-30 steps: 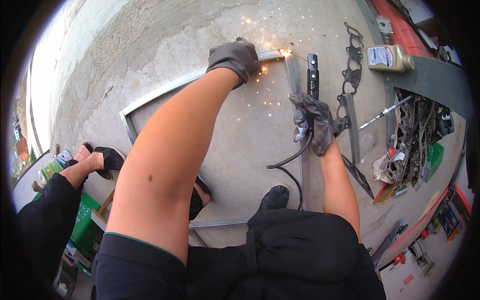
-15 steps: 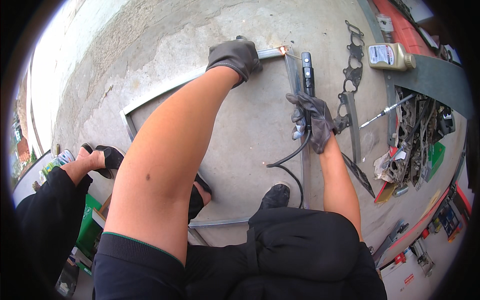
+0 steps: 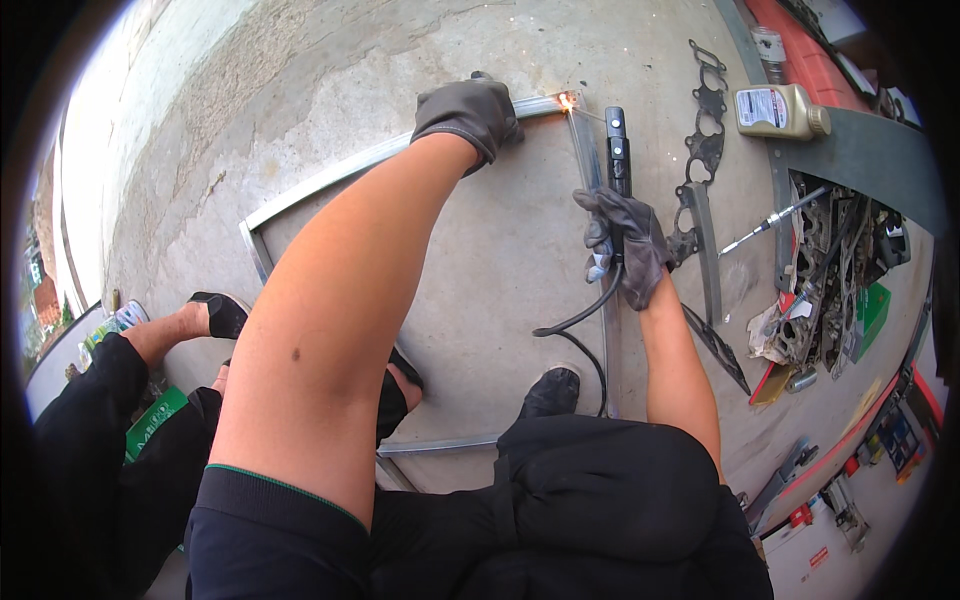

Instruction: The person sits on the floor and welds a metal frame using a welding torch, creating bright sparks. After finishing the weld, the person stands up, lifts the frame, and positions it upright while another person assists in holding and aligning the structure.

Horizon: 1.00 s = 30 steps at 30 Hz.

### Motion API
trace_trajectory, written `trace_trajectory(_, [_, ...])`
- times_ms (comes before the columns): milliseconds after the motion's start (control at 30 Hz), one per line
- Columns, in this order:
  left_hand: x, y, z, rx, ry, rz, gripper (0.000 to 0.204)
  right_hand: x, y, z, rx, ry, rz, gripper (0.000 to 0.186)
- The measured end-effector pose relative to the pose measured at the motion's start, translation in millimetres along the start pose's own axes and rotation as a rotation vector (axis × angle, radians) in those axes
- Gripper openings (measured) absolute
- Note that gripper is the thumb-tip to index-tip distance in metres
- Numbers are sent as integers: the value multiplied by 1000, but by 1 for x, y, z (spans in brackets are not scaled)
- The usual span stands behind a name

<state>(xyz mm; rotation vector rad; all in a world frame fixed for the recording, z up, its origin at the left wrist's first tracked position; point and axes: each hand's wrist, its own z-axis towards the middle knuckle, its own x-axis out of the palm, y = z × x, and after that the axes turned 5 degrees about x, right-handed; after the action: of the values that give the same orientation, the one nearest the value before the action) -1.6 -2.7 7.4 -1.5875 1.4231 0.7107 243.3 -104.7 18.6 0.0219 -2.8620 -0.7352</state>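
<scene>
A rectangular metal frame (image 3: 345, 174) of square tube lies on the concrete floor in front of me. My left hand (image 3: 465, 118), in a dark leather glove, is closed over its far bar near the right corner; the fingertips are hidden behind the glove's back. In my gloved right hand (image 3: 636, 240) is a black welding electrode holder (image 3: 618, 170), pointing away from me beside the right bar. From its tip a thin electrode (image 3: 592, 113) reaches the far right corner, where a bright orange glow (image 3: 567, 101) burns. A black cable (image 3: 578, 322) loops down from the holder inside the frame.
Right of the frame lie a dark engine gasket (image 3: 706, 130) and a flat metal bar (image 3: 706, 255). Beyond them are a beige bottle (image 3: 775, 111) and a heap of metal parts (image 3: 835, 260). Another person's foot (image 3: 220, 314) is at left; my shoe (image 3: 550, 391) is inside the frame.
The glow at the corner is larger, and sparks scatter over the floor. The other person's legs at left have shifted apart. My hands have hardly moved.
</scene>
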Motion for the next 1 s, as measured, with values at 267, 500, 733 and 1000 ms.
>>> trace_trajectory(267, [2,-2,3,-21,52,69,45,-1,-1,3,-4,7,2,47])
trace_trajectory(500, [10,2,5,39,77,191,37,-4,-3,6,16,25,32,47])
trace_trajectory(733, [12,4,4,14,-64,17,29,-1,-5,5,5,6,34,47])
trace_trajectory(1000, [9,2,3,-5,-24,25,29,-2,-5,8,13,-7,0,48])
